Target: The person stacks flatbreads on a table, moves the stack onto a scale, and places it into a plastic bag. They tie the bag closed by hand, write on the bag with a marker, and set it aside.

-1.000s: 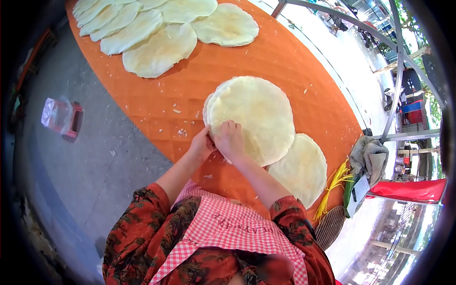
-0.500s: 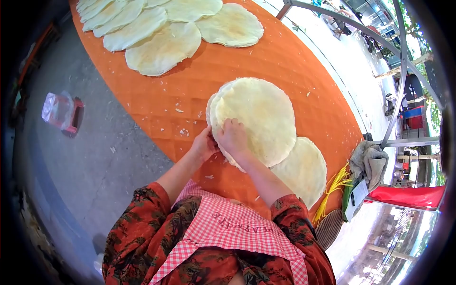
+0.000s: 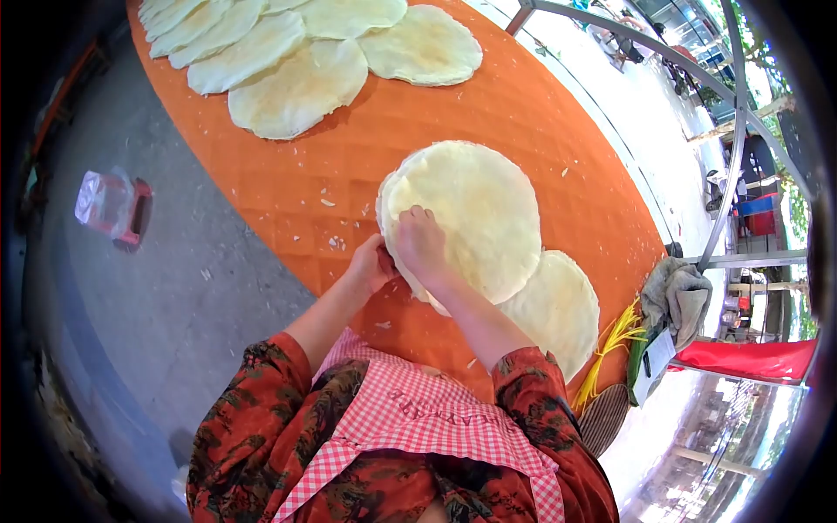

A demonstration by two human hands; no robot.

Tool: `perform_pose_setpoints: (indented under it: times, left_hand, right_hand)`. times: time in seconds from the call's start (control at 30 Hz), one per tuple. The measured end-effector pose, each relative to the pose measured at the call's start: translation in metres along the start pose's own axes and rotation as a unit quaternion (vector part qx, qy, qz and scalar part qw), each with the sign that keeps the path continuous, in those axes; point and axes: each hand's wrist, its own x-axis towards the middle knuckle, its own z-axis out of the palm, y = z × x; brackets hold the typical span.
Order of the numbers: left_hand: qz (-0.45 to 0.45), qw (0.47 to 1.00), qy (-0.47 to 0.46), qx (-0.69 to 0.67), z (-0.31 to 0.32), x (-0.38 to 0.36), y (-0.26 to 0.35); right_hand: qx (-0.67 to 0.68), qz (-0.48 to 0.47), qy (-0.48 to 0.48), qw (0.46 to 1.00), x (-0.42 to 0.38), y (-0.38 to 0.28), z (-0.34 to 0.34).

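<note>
A stack of thin, round, pale flatbreads [image 3: 484, 209] lies on an orange-covered table in front of me. My left hand [image 3: 373, 266] is at the stack's near left edge, fingers curled around the rim and partly hidden under it. Over the top flatbread, close to that same edge, my right hand [image 3: 420, 244] is closed with its fingers bent inward. What those fingers hold, if anything, is hidden. One more flatbread [image 3: 558, 305] lies to the right, partly under the stack.
Overlapping flatbreads [image 3: 301, 91] cover the table's far left. White crumbs dot the orange cloth [image 3: 288, 192]. At the right edge are yellow strips [image 3: 615, 340], a grey cloth [image 3: 680, 292] and a white pad [image 3: 656, 359]. A red stool [image 3: 139, 209] stands on the floor at left.
My right hand has moved slightly up and left over the top flatbread, and its fingers are more curled. My left hand stays at the stack's edge.
</note>
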Motion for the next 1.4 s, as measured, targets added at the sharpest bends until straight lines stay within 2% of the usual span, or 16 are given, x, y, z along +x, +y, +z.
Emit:
perform_pose_setpoints:
  times: [0.13,0.27,0.33,0.43,0.53,0.6,0.73,0.83,0.93,1.0,1.07,1.1,1.2,1.3,1.33,1.4]
  left_hand:
    - [0.005,0.999,-0.026,-0.047,0.013,-0.013,0.006]
    - [0.059,0.996,-0.025,0.062,-0.002,-0.002,-0.009]
    - [0.065,0.997,-0.018,0.039,-0.002,0.003,-0.010]
    - [0.078,0.996,-0.003,0.050,0.001,0.003,-0.012]
    - [0.078,0.995,0.014,0.052,-0.001,0.009,-0.015]
    - [0.070,0.996,0.012,0.050,0.007,0.003,-0.012]
    - [0.067,0.996,-0.019,0.058,-0.020,0.014,-0.015]
    - [0.091,0.989,-0.002,-0.113,-0.007,0.008,-0.014]
    - [0.092,0.990,-0.073,-0.076,0.037,-0.026,0.000]
    - [0.123,0.989,-0.053,0.065,0.028,-0.018,-0.010]
    - [0.162,0.973,-0.031,0.164,0.016,-0.005,-0.017]
    - [0.147,0.979,-0.005,0.142,0.012,0.000,-0.017]
    - [0.091,0.991,0.058,0.083,0.022,0.006,-0.010]
    - [0.048,0.996,0.043,0.067,0.041,0.014,-0.002]
    - [0.045,0.995,0.045,0.077,0.047,0.015,0.001]
    - [0.027,0.993,0.069,0.092,0.056,0.014,0.009]
  right_hand:
    - [0.032,0.021,0.017,0.999,-0.001,0.008,0.009]
    - [0.113,0.090,0.022,0.989,0.003,0.033,-0.002]
    - [0.160,0.089,0.097,0.978,0.017,0.055,-0.037]
    - [0.198,0.064,0.109,0.972,0.027,0.013,-0.129]
    - [0.088,0.003,0.100,0.991,0.023,-0.006,-0.095]
    - [0.076,0.006,0.021,0.997,0.015,-0.005,-0.045]
    - [0.064,0.046,-0.042,0.996,0.003,0.004,0.023]
    - [0.090,0.020,-0.022,0.995,-0.005,0.003,0.016]
    - [0.136,-0.053,0.109,0.983,-0.038,-0.003,-0.028]
    - [0.176,0.083,-0.066,0.979,-0.090,0.012,-0.034]
    - [0.276,0.213,-0.194,0.917,-0.147,0.034,-0.041]
    - [0.352,0.275,-0.235,0.863,-0.172,0.045,-0.047]
    - [0.569,0.503,-0.066,0.647,-0.211,0.059,-0.068]
    - [0.681,0.494,0.099,0.531,-0.208,0.071,-0.071]
    - [0.742,0.444,0.116,0.488,-0.206,0.079,-0.064]
    - [0.775,0.429,0.174,0.430,-0.194,0.082,-0.052]
